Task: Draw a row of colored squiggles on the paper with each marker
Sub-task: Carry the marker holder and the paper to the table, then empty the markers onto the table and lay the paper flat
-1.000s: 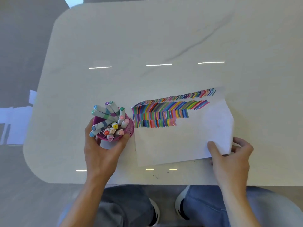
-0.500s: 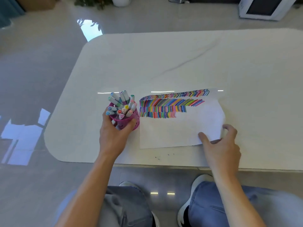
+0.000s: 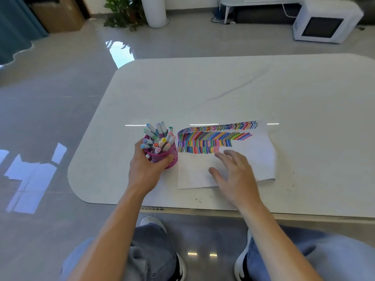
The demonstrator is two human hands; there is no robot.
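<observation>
A white sheet of paper (image 3: 257,157) lies on the pale table (image 3: 223,92), with several rows of coloured squiggles (image 3: 213,138) along its far edge. Left of it stands a pink mesh cup (image 3: 170,159) full of capped markers (image 3: 159,136). My left hand (image 3: 145,171) wraps around the cup from the near side. My right hand (image 3: 235,175) hovers over the blank near part of the paper with fingers spread, holding nothing.
The table's rounded near-left corner (image 3: 77,189) and front edge are close to my knees. Small ink specks (image 3: 291,186) dot the table right of the paper. On the floor beyond stand a white microwave (image 3: 324,23), a potted plant (image 3: 123,13) and a cardboard box (image 3: 58,15).
My right hand let go of the paper's right corner and moved left over the sheet, fingers now spread. My head lifted, showing more of the room. The left hand kept hold of the cup.
</observation>
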